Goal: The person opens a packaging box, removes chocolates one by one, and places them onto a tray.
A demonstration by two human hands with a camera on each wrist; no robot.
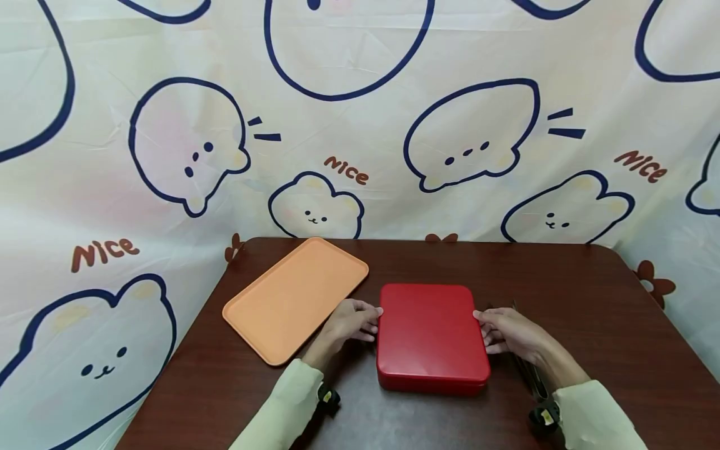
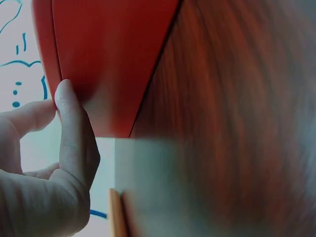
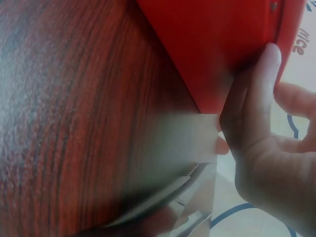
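Observation:
A red box [image 1: 430, 334] with its lid on lies flat on the dark table in front of me. At its left side my left hand [image 1: 350, 320] pinches the lid's edge, the other fingers bent below. My right hand [image 1: 510, 332] grips the opposite edge in the same way. Close up in the left wrist view, a fingertip [image 2: 65, 91] presses at the seam under the red lid [image 2: 43, 44]. The right wrist view shows a fingertip [image 3: 270, 54] at the seam on that side, near a small metal fitting [image 3: 273, 6].
An orange tray [image 1: 295, 300] lies slanted on the table [image 1: 540, 269], behind and left of my left hand. Metal tongs [image 1: 530, 376] lie beside and partly under my right forearm; their serrated tips [image 3: 195, 169] show in the right wrist view. A cartoon-printed curtain [image 1: 382, 144] hangs behind.

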